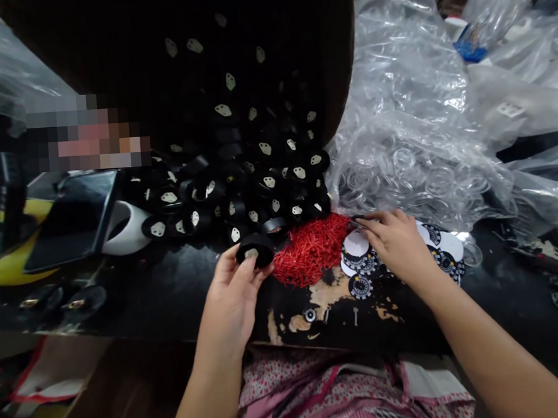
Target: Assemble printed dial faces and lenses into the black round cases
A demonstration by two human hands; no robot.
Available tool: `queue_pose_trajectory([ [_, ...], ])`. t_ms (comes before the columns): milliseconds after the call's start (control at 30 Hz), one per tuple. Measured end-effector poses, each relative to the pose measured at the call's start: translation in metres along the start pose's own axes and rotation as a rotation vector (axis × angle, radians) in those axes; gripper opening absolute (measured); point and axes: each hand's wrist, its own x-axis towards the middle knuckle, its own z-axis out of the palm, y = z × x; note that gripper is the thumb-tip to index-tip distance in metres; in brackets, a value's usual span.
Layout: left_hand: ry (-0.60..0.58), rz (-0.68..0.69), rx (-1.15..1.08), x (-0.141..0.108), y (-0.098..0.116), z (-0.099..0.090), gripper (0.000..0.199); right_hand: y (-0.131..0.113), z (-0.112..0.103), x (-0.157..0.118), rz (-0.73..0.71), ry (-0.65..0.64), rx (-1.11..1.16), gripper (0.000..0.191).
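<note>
My left hand (234,294) grips a round black gauge case (254,251), its thumb over the rim near a pale plate inside. Just right of that case lies a heap of small red pointers (310,251). My right hand (394,240) is over a spread of round dial plates (360,286), some showing black printed faces and others white backs. Its thumb and fingers are pinched together at the far edge of the dials; a thin dark thing shows at the fingertips, too small to name.
Many black cases (268,182) spill from a large dark box (346,72) at the back. Clear rings (404,176) lie in a plastic bag (407,69). A phone (71,215) leans on a white ring-shaped stand (127,228). Small metal parts (310,315) sit near the table's front edge.
</note>
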Motion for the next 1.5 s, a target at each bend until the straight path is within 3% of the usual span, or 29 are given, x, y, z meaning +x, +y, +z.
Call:
queue_pose_trajectory([
  [100,-0.068,-0.219,-0.184,-0.025,0.002,0.013,0.03,-0.012,-0.008,-0.015,-0.104,0.008,0.175,0.033],
  [200,-0.124,-0.412,-0.286,-0.047,0.0,0.029,0.035,-0.031,-0.017,-0.026,-0.18,-0.147,0.573,0.036],
  [300,-0.133,-0.477,-0.349,-0.057,-0.005,0.04,0.038,-0.044,-0.023,-0.031,-0.064,-0.23,0.885,0.039],
  [400,-0.128,-0.47,-0.325,-0.062,-0.01,0.044,0.035,-0.049,-0.026,-0.033,0.077,-0.175,0.978,0.032],
  [500,-0.186,-0.425,-0.276,-0.067,-0.014,0.046,0.035,-0.055,-0.026,-0.036,0.163,-0.105,0.972,0.03],
  [667,-0.231,-0.36,-0.177,-0.076,-0.022,0.049,0.038,-0.07,-0.027,-0.037,0.138,-0.05,0.884,0.013],
  [900,-0.318,-0.333,-0.033,-0.075,-0.027,0.041,0.039,-0.068,-0.026,-0.031,0.243,-0.223,0.874,0.001],
  [1067,-0.38,-0.331,0.026,-0.076,-0.027,0.037,0.036,-0.061,-0.021,-0.036,0.293,-0.273,0.867,0.013],
  [1200,-0.371,-0.35,0.062,-0.08,-0.032,0.036,0.03,-0.061,-0.02,-0.054,0.267,-0.389,0.984,0.014],
  [1333,-0.343,-0.323,0.142,-0.081,-0.037,0.027,0.029,-0.059,-0.019,-0.058,0.191,-0.396,0.975,0.017],
  [1400,-0.257,-0.336,0.119,-0.08,-0.038,0.024,0.03,-0.057,-0.016,-0.05,0.109,-0.363,0.855,0.013],
  [1500,-0.119,-0.363,-0.029,-0.075,-0.034,0.026,0.032,-0.054,-0.006,-0.031,-0.007,-0.237,0.4,0.014],
])
